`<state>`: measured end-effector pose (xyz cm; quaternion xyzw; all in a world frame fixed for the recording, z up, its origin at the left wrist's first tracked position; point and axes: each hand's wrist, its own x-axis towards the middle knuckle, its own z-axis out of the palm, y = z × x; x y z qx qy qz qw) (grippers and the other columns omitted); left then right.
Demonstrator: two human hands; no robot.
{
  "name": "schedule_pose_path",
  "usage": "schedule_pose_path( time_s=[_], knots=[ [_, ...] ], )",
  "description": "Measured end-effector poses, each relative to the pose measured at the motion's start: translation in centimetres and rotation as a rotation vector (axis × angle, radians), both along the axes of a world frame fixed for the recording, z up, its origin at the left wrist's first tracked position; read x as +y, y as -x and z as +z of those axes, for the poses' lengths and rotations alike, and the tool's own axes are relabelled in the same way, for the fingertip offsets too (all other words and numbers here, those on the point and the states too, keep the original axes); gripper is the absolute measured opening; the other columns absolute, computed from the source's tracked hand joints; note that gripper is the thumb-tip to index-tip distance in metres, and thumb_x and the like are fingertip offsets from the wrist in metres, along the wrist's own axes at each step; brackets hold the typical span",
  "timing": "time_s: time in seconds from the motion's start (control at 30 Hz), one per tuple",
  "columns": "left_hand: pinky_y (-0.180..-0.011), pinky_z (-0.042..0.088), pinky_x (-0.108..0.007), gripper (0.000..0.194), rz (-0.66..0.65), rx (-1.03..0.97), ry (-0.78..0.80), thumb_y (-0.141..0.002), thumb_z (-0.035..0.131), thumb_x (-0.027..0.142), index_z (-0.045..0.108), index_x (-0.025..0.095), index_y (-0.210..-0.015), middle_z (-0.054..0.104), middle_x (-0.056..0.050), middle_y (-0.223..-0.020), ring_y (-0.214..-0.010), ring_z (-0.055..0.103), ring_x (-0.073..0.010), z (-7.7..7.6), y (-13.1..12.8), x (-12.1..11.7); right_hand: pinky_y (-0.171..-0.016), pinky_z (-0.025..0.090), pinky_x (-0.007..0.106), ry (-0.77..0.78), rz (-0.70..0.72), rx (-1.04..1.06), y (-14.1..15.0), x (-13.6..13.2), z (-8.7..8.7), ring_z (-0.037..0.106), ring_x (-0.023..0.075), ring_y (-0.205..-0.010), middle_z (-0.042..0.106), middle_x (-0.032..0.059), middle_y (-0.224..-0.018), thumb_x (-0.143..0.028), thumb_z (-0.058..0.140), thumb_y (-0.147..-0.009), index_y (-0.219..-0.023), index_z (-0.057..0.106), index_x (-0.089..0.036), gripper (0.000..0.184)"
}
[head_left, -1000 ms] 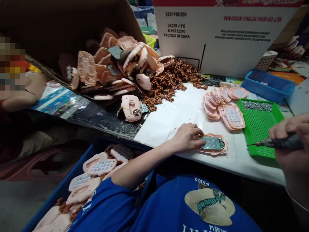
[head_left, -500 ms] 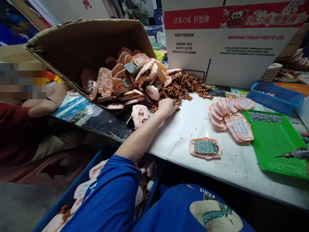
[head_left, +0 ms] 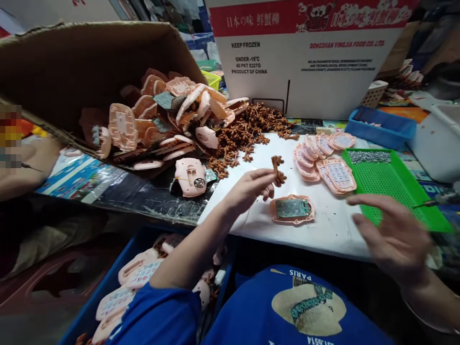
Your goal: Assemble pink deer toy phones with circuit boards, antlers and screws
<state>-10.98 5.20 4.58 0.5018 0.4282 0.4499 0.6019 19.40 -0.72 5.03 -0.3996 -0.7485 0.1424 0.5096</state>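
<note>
Between the thumb and fingers of my left hand (head_left: 251, 188) is a small brown plastic figure piece (head_left: 277, 171), held above the white table sheet. Just below it lies a pink plastic shell (head_left: 273, 216) with a green circuit board (head_left: 289, 208) inside. My right hand (head_left: 395, 235), somewhat blurred, hovers at the right with thumb and fingers apart and nothing in them. Beyond it, pink shells with keypads (head_left: 338, 175) lie in overlapping stacks. A heap of the brown pieces (head_left: 247, 129) spreads at the back.
A tipped cardboard box (head_left: 108, 43) spills pink shells at the left. Screws lie in a green tray (head_left: 381, 179); a power screwdriver (head_left: 443, 197) is beside it. Behind are a blue tray (head_left: 381, 129) and a white carton (head_left: 258, 91). A blue bin (head_left: 118, 268) of shells stands below.
My left hand has come away from the brown heap toward the circuit-board shell, with one brown piece in its fingers. My right hand has entered from the right. The view has shifted.
</note>
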Motion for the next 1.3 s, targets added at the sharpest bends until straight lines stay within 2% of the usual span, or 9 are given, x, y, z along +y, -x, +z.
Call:
schedule_pose_path(
  time_s=[0.07, 0.17, 0.37, 0.5, 0.6, 0.73, 0.9, 1.0, 1.3],
  knots=[
    [-0.053, 0.043, -0.021, 0.042, -0.105, -0.099, 0.060, -0.076, 0.075, 0.049, 0.072, 0.015, -0.102, 0.069, -0.003, -0.076, -0.053, 0.053, -0.0071, -0.2, -2.0, -1.9, -0.086, 0.059, 0.038, 0.137, 0.062, -0.004, 2.4, 0.8, -0.9, 0.071, 0.0203, -0.092, 0.073, 0.0048, -0.103, -0.024, 0.069, -0.088, -0.120, 0.063, -0.026, 0.032],
    [-0.057, 0.047, -0.024, 0.039, -0.176, 0.003, -0.022, -0.086, 0.067, 0.046, 0.070, 0.017, -0.112, 0.074, -0.009, -0.097, -0.064, 0.061, -0.0110, -0.8, -4.3, -3.8, -0.085, 0.061, 0.037, 0.329, 0.128, 0.042, 4.3, 1.1, -1.5, 0.071, 0.0182, -0.090, 0.070, 0.0077, -0.111, -0.032, 0.064, -0.093, -0.126, 0.057, -0.025, 0.035],
    [-0.070, 0.052, -0.027, 0.031, 0.016, 0.781, -0.827, -0.100, 0.051, 0.037, 0.062, 0.014, -0.118, 0.072, -0.010, -0.101, -0.083, 0.068, -0.0161, -2.2, -6.3, -4.6, -0.089, 0.060, 0.036, 0.514, 0.243, 0.189, 3.5, 1.0, -2.2, 0.070, 0.0187, -0.098, 0.067, 0.0078, -0.118, -0.046, 0.067, -0.090, -0.132, 0.053, -0.027, 0.048],
    [-0.063, 0.048, -0.029, 0.033, -0.011, 1.159, -1.255, -0.103, 0.045, 0.034, 0.056, 0.011, -0.123, 0.072, -0.009, -0.096, -0.078, 0.066, -0.0175, -1.8, -5.7, -3.7, -0.081, 0.059, 0.031, 0.532, 0.254, 0.358, 1.9, 1.4, -1.9, 0.069, 0.0169, -0.093, 0.068, 0.0064, -0.114, -0.062, 0.058, -0.090, -0.131, 0.055, -0.028, 0.053],
    [-0.062, 0.046, -0.030, 0.029, -0.157, 1.315, -1.398, -0.104, 0.041, 0.027, 0.055, 0.014, -0.125, 0.071, -0.007, -0.097, -0.077, 0.064, -0.0168, -0.7, -5.3, -2.9, -0.065, 0.056, 0.025, 0.625, 0.234, 0.216, 1.5, 1.6, -0.8, 0.066, 0.0124, -0.074, 0.071, 0.0039, -0.099, -0.052, 0.064, -0.090, -0.121, 0.063, -0.025, 0.041],
    [-0.067, 0.047, -0.029, 0.030, -0.306, 1.350, -1.362, -0.104, 0.040, 0.028, 0.054, 0.017, -0.127, 0.071, -0.007, -0.101, -0.083, 0.064, -0.0172, 0.0, -5.6, -2.2, -0.057, 0.051, 0.023, 0.708, 0.259, -0.024, 1.9, 1.7, 0.2, 0.062, 0.0114, -0.063, 0.070, 0.0020, -0.078, -0.036, 0.068, -0.089, -0.092, 0.074, -0.020, 0.018],
    [-0.092, 0.053, -0.038, 0.043, -0.084, 1.012, -1.059, -0.100, 0.049, 0.037, 0.046, 0.015, -0.137, 0.062, -0.016, -0.125, -0.112, 0.061, -0.0242, -2.2, -5.5, -2.4, -0.057, 0.055, 0.025, 0.729, 0.137, 0.139, 1.9, 2.2, -1.2, 0.066, 0.0126, -0.060, 0.070, 0.0011, -0.071, -0.039, 0.072, -0.084, -0.091, 0.071, -0.018, 0.022],
    [-0.098, 0.051, -0.044, 0.043, -0.067, 0.920, -0.913, -0.096, 0.058, 0.040, 0.054, 0.014, -0.130, 0.061, -0.018, -0.127, -0.118, 0.058, -0.0275, -3.8, -5.4, -3.0, -0.053, 0.056, 0.024, 0.797, 0.091, 0.178, 1.9, 2.5, -2.2, 0.067, 0.0134, -0.059, 0.070, 0.0020, -0.071, -0.043, 0.073, -0.082, -0.090, 0.068, -0.018, 0.028],
    [-0.098, 0.051, -0.046, 0.033, -0.079, 0.922, -0.882, -0.096, 0.057, 0.034, 0.060, 0.018, -0.124, 0.063, -0.014, -0.124, -0.116, 0.058, -0.0266, -4.7, -5.6, -3.9, -0.055, 0.053, 0.025, 0.803, 0.163, 0.085, 3.0, 2.4, -3.4, 0.064, 0.0118, -0.056, 0.068, 0.0005, -0.067, -0.038, 0.067, -0.087, -0.086, 0.066, -0.017, 0.021]
  ],
)
